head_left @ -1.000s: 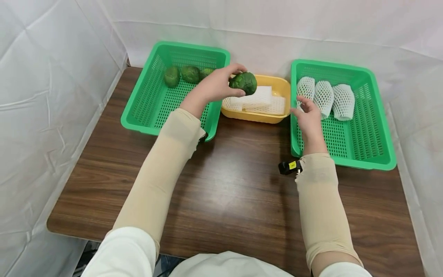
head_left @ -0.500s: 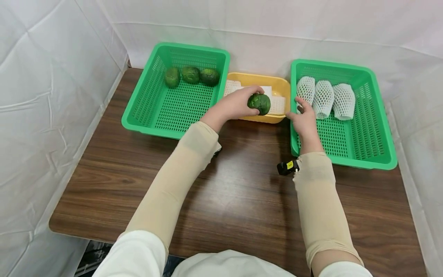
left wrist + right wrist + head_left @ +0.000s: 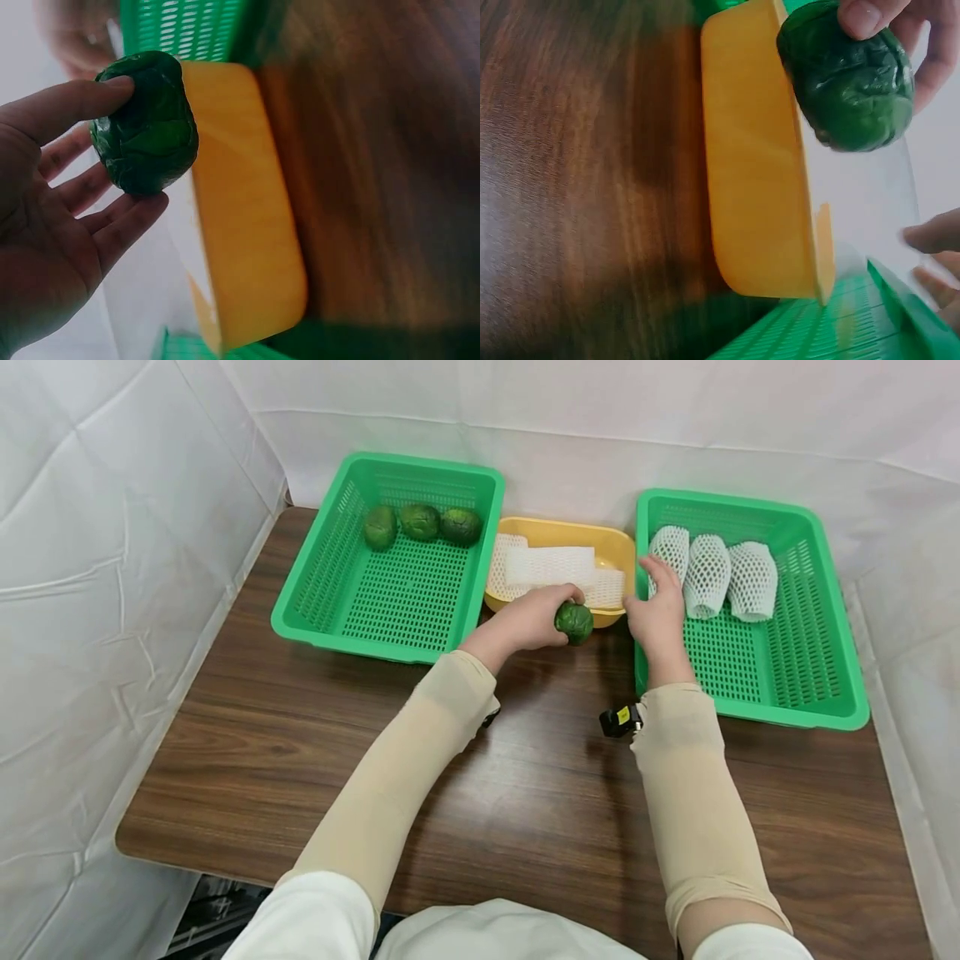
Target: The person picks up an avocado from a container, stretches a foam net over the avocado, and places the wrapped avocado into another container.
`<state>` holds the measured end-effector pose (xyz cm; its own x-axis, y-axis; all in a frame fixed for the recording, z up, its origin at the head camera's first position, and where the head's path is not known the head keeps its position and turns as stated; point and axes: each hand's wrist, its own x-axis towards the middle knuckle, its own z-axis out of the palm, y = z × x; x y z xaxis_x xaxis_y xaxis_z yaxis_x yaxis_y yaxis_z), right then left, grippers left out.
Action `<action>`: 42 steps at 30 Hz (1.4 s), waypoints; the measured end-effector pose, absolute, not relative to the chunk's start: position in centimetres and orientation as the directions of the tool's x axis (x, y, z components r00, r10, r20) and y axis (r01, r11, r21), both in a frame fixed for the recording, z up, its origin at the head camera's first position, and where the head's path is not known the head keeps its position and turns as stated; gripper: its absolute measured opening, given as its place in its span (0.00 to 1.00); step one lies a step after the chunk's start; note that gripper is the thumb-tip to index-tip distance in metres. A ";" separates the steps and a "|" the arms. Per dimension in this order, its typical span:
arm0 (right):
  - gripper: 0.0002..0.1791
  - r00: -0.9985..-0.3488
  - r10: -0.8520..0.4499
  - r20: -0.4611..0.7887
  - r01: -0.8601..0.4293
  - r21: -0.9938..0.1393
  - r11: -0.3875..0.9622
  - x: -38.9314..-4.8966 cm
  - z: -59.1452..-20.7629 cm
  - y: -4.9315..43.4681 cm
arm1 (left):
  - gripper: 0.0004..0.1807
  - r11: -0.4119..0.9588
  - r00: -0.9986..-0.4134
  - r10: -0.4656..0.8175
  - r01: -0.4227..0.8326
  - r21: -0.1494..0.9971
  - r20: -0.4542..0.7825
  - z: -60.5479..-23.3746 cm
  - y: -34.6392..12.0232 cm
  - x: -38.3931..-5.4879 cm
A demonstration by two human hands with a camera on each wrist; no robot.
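My left hand (image 3: pixel 534 616) pinches a dark green avocado (image 3: pixel 573 623) with a glossy, wrinkled skin, just in front of the yellow tray (image 3: pixel 615 539). In the left wrist view the thumb lies on one side of the avocado (image 3: pixel 146 127) and the fingers on the other. Over the left rim of the right green basket, my right hand (image 3: pixel 662 610) holds nothing, its thumb and fingers spread apart. White foam net sleeves (image 3: pixel 551 565) lie flat in the yellow tray. Several avocados (image 3: pixel 420 522) sit in the left green basket (image 3: pixel 390 647).
The right green basket (image 3: pixel 795 717) holds 3 white foam nets (image 3: pixel 707 577) that bulge, each with its contents mostly hidden. Both baskets and the tray stand along the back of the brown wooden table (image 3: pixel 300 752). A white sheet (image 3: pixel 562 460) hangs behind them.
My left hand has carried the avocado from beside the left basket rightward and nearer to me, past the tray's front edge. The right hand has shifted slightly, its fingers extending more.
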<state>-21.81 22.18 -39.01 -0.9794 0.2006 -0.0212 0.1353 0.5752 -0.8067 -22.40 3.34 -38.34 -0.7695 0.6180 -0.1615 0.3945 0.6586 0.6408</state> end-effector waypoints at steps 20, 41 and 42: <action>0.33 -0.983 0.174 -0.049 0.143 -0.803 0.579 -22.0 -39.7 22.0 | 0.30 0.744 -0.792 0.548 0.314 0.589 -0.270 -42.6 3.8 -22.2; 0.32 -0.982 0.179 -0.066 0.158 -0.809 0.567 -22.0 -39.9 22.2 | 0.29 0.741 -0.796 0.533 0.274 0.613 -0.288 -43.5 3.8 -22.0; 0.32 -0.981 0.179 -0.067 0.159 -0.808 0.567 -22.0 -39.9 22.2 | 0.29 0.742 -0.796 0.532 0.275 0.611 -0.288 -43.4 3.8 -21.9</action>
<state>-22.02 22.18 -39.87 -0.9815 0.1792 -0.0675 0.1591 0.5673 -0.8080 -21.94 3.76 -43.45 -0.7960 0.5325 -0.2879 0.2753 0.7420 0.6113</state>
